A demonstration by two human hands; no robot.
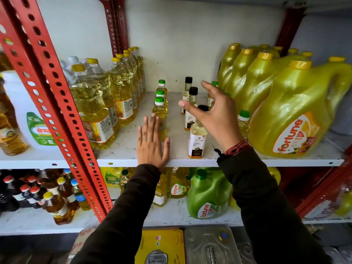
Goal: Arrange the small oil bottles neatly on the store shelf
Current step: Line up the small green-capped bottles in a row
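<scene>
Small oil bottles stand in rows on the white shelf [122, 155]. A row of three green-capped bottles [159, 109] runs front to back at the left. Black-capped coconut oil bottles [197, 143] form a middle row. More green-capped bottles [243, 121] stand at the right, partly hidden. My left hand [152, 147] lies flat and open on the shelf's front, fingertips against the nearest green-capped bottle. My right hand [213, 113] hovers with fingers spread over the black-capped row, holding nothing.
Tall yellow-capped oil bottles [99, 111] crowd the left of the shelf. Large yellow Fortune jugs [289, 119] fill the right. A red perforated upright [57, 103] crosses the left. The lower shelf carries a green jug [207, 195] and dark bottles [34, 195].
</scene>
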